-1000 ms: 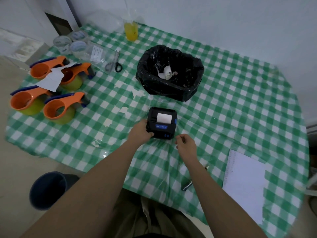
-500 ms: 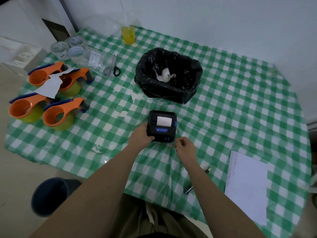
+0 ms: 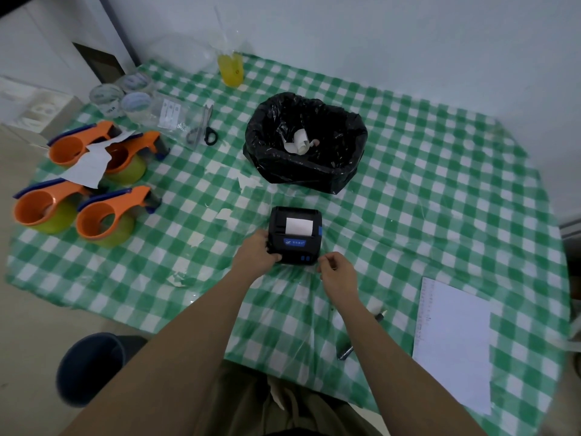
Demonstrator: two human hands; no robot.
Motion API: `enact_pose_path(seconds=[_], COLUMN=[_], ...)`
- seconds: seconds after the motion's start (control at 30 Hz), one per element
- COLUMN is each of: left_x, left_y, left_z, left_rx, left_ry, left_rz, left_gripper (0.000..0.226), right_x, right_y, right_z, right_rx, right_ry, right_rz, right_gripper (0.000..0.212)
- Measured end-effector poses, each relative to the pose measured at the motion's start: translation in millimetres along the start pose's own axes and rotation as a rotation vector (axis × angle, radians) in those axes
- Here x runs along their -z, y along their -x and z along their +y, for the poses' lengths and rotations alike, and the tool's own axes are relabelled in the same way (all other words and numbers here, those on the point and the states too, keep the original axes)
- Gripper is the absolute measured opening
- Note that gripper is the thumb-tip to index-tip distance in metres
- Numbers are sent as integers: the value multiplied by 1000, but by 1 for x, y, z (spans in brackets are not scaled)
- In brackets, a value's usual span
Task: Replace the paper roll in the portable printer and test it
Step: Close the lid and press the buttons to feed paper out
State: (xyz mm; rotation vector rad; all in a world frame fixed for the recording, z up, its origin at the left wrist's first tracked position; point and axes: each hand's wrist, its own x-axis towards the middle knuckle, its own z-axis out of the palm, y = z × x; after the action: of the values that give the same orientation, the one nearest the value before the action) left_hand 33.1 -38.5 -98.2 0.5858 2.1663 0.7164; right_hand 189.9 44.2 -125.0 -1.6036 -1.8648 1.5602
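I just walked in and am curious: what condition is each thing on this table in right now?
Printer: flat on table, white paper showing on top.
Left hand: gripping the printer's left side.
Right hand: loosely curled beside the printer, holding nothing visible.
Bin bag: open, crumpled paper inside.
Scissors: closed, lying flat.

Scissors [image 3: 204, 129] beside four tape dispensers [image 3: 103, 212]

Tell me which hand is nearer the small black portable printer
Left. The left hand grips the small black portable printer at its left side; the right hand sits just off its near right corner.
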Motion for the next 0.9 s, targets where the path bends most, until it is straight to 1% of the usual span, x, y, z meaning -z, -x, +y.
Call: enact_pose_path(seconds=[0.37,0.9], left_x=[1,3], left_y=[1,2], left_z=[1,1], left_rx=[-17,-21], left_ry=[-33,-9], left_rz=[10,1], left_gripper=[56,55], right_x=[0,2], right_y=[1,2], right_z=[2,-1], right_rx=[-9,-13], right_ry=[-7,-9], right_rz=[19,24], right_gripper=[15,15])
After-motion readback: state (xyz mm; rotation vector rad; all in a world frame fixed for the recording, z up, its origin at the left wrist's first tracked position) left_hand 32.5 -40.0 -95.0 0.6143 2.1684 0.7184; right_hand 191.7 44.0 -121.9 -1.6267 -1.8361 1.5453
